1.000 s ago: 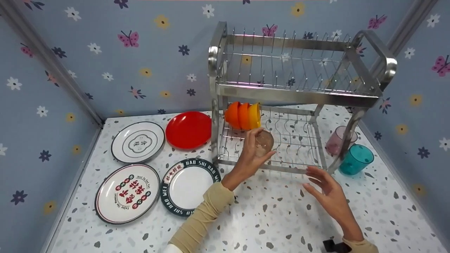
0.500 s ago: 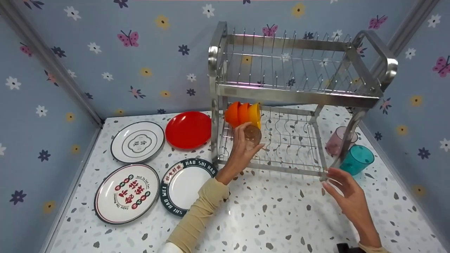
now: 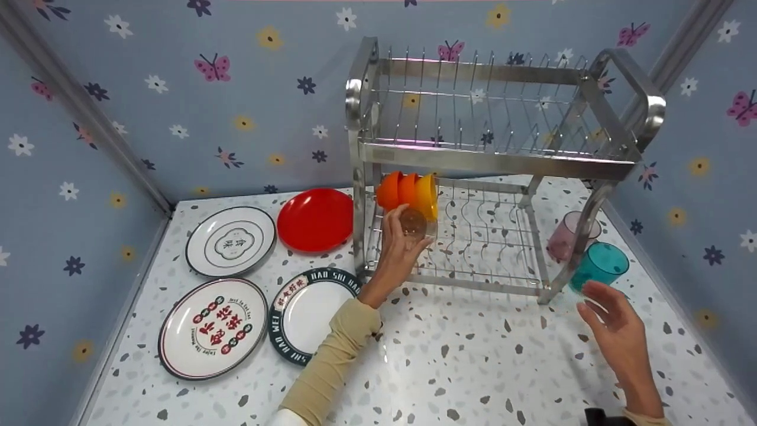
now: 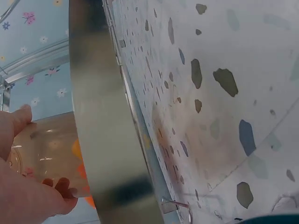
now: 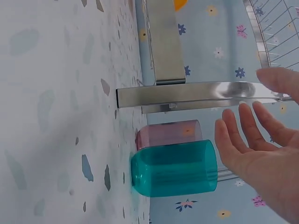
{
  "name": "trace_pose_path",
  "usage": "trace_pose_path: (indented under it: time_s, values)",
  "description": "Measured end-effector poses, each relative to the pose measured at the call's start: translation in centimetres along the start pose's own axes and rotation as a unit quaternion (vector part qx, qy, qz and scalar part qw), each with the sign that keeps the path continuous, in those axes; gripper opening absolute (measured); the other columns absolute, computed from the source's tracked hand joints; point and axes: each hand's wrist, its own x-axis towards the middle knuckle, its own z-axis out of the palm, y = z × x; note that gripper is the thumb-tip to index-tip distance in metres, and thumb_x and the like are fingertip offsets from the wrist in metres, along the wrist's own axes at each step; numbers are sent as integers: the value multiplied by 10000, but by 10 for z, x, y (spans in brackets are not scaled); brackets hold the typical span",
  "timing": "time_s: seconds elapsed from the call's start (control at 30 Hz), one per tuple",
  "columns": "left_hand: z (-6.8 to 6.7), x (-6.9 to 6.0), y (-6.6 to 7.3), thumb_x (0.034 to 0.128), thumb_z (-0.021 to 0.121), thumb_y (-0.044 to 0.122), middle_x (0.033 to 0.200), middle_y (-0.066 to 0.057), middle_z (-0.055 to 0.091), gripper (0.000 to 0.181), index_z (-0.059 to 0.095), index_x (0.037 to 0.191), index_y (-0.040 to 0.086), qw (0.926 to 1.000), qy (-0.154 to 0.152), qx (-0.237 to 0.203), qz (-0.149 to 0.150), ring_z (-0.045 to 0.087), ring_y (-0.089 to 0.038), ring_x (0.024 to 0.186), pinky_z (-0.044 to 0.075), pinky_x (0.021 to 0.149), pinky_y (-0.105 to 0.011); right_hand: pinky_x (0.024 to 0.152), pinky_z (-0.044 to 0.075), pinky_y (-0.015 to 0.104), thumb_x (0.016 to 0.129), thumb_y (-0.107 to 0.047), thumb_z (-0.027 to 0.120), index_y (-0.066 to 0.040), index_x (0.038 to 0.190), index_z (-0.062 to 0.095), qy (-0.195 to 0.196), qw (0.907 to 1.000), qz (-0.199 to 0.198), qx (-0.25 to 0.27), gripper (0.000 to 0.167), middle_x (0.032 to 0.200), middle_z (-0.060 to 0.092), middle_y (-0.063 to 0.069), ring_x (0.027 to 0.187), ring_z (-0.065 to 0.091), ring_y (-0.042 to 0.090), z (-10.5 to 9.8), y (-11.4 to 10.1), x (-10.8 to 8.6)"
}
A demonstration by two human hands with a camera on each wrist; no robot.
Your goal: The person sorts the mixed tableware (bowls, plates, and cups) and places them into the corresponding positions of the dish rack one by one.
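Observation:
My left hand [image 3: 393, 254] grips a clear brownish cup [image 3: 414, 223] over the left part of the dish rack's lower tier, in front of the nested orange bowls [image 3: 388, 190] and yellow bowl [image 3: 427, 198]. In the left wrist view, thumb and fingers hold the sides of this cup [image 4: 51, 142]. Whether its far end touches the wires is hard to see. Beside the rack's right front leg, my right hand [image 3: 621, 334] has its fingers loosely spread and holds nothing. Just beyond them stands a teal cup [image 5: 175, 168], with a pink cup [image 5: 170, 133] behind it.
The two-tier steel dish rack [image 3: 497, 158] stands against the flowered wall. Left of it on the speckled table lie a red plate [image 3: 315, 220], a white plate with a dark green rim [image 3: 316, 319], and two white plates, one round [image 3: 204, 242] and one oval [image 3: 183, 337].
My left hand has carried the brownish cup leftward, closer to the bowls. My right hand has moved right and toward me, from the rack's front edge to near the teal cup.

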Motion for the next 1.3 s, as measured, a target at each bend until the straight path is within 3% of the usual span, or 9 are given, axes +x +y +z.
trace_pose_path:
  time_s: [0.17,0.3,0.57,0.8,0.97,1.07,1.2,1.3]
  values:
    - [0,-1,-4,933,772,157,1507,-189,278,756,277,1500,78,9992,-71,379,-124,388,-364,1361,387,1143,-476,1021,438,140,978,10,666,-9,1470,484,467,9981,349,-173,525,1415,542,71,1285,512,66,-8,5,5]
    - [0,-1,-6,945,758,159,1519,-196,268,769,254,1520,77,9979,-139,616,-165,409,-363,1325,380,1135,-480,1046,421,146,978,10,661,-54,1503,442,810,9945,631,-207,571,1452,485,24,1335,477,137,-13,10,10]
    - [-3,-2,-10,969,730,186,1549,-175,223,767,230,1542,87,9975,-290,501,-405,431,-328,1284,445,1082,-421,1127,378,223,972,-15,668,-117,1570,314,1046,9871,1214,40,703,1564,327,98,1388,414,223,-17,20,18]
    - [-5,-5,-9,962,746,215,1538,-164,251,761,250,1523,85,9968,-276,610,-439,387,-324,1361,406,1138,-421,1200,291,293,991,-133,682,-164,1639,133,796,9815,1736,-128,850,1674,171,117,1496,305,270,-20,28,26]
    - [-6,-9,-6,922,795,182,1494,-180,312,760,288,1479,81,9959,5,793,-430,385,-350,1397,386,1159,-425,1237,217,357,1001,-236,683,-202,1655,-36,359,9781,2047,-138,972,1715,12,105,1565,140,301,-21,37,32]
    - [-6,-11,-4,897,816,149,1431,-190,367,736,327,1440,58,9952,211,914,-271,433,-359,1360,407,1142,-428,1243,196,439,999,-288,684,-198,1649,-89,235,9770,2114,-161,1014,1716,-23,119,1570,97,328,-20,39,35]
    - [-7,-13,-3,881,811,122,1379,-192,399,701,368,1414,19,9941,265,1049,-115,463,-355,1328,410,1140,-420,1233,192,508,999,-335,677,-186,1645,-111,184,9768,2120,-251,1029,1716,-34,140,1567,88,358,-17,41,39]
    - [-9,-14,-1,877,806,118,1373,-189,406,689,384,1413,18,9943,263,1021,-177,468,-349,1317,417,1135,-417,1230,197,517,995,-341,684,-183,1645,-110,148,9786,2036,-240,1038,1715,-27,150,1563,99,368,-16,42,41]
